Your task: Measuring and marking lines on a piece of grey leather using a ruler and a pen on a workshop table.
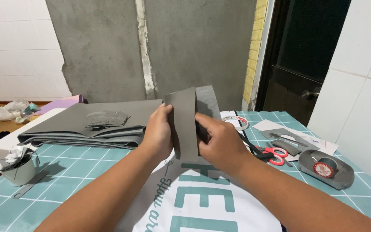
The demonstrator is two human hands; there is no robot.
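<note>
Far left of the hands, a white cup [19, 171] on the desk [71, 167] holds crumpled paper [10, 155]. Behind the left hand [157, 134] lies a folded grey sheet [82, 124]; the flat object on it is hard to make out. Both hands are closed on an upright grey strip [184, 122], left thumb on its front, right hand [220, 144] gripping its right edge; the fingers behind it are hidden. Right of the right hand: a tape roll [237, 122], red scissors [273, 154] with blades partly hidden, and a grey tape dispenser [326, 168].
</note>
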